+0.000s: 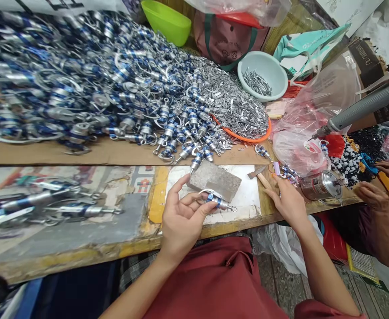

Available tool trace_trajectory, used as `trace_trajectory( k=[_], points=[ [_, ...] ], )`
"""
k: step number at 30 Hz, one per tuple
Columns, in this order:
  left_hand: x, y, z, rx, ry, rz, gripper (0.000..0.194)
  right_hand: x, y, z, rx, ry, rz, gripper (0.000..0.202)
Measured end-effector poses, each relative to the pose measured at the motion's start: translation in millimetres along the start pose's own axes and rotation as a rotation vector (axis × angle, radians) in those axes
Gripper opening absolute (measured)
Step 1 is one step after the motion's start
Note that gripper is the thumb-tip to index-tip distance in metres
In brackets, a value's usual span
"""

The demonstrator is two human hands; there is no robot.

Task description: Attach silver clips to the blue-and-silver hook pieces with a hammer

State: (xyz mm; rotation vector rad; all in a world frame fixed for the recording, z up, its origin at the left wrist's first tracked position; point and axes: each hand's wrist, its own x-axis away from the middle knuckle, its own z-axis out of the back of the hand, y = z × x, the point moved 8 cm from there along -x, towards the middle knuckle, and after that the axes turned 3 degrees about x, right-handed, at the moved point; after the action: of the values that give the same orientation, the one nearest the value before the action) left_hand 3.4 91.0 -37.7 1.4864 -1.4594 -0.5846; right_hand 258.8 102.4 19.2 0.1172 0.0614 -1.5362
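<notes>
My left hand (184, 212) holds a small blue-and-silver metal fitting (217, 201) between thumb and fingers. The fitting has a curved silver lever on top and a small ring at its right end. Just behind it a grey stone block (214, 179) lies on a white sheet (250, 195), and the fitting partly overlaps the block in view. My right hand (289, 201) is closed round the wooden handle of a hammer (264, 179), whose head is over the sheet's right edge. Some of the right fingers are hidden.
A large heap of similar fittings (114, 79) covers the back left; more fittings (81, 208) lie front left. Small metal plates (234, 97) are piled beside a pale bowl (264, 60) of pins. A grey power screwdriver (363, 108) hangs right, above a metal canister (317, 185). Another person's hands (374, 195) work farther right.
</notes>
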Motion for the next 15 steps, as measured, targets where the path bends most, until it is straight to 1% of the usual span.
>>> trace_trajectory(
  k=[1,2,3,4,6,8,10,11,13,15],
  points=[
    [0,0,0.2,-0.008,-0.002,-0.002,0.080,0,9,-10,0.010,-0.087,-0.025,0.032],
    [0,0,0.4,-0.016,-0.002,-0.004,0.079,0,12,-16,-0.016,-0.132,-0.031,0.031],
    [0,1,0.7,-0.024,-0.003,-0.006,0.079,1,11,-17,-0.070,-0.129,-0.026,0.028],
    [0,1,0.8,-0.030,-0.004,-0.006,0.079,1,6,-13,-0.138,-0.085,-0.013,0.026],
    [0,1,0.9,-0.032,-0.006,-0.003,0.079,4,-13,6,-0.270,0.045,0.061,0.024],
    [1,0,1.1,-0.023,-0.005,0.003,0.080,9,-41,27,-0.344,0.117,0.217,0.029],
    [1,-1,1.5,-0.016,0.002,0.012,0.081,16,-71,45,-0.358,0.114,0.403,0.041],
    [1,-1,1.7,-0.015,0.007,0.013,0.081,19,-81,52,-0.356,0.117,0.471,0.048],
    [1,-1,1.4,-0.013,0.011,0.013,0.082,22,-93,61,-0.332,0.133,0.538,0.055],
    [1,-2,0.8,-0.007,0.012,0.016,0.083,23,-97,57,-0.261,0.098,0.542,0.058]
  ],
)
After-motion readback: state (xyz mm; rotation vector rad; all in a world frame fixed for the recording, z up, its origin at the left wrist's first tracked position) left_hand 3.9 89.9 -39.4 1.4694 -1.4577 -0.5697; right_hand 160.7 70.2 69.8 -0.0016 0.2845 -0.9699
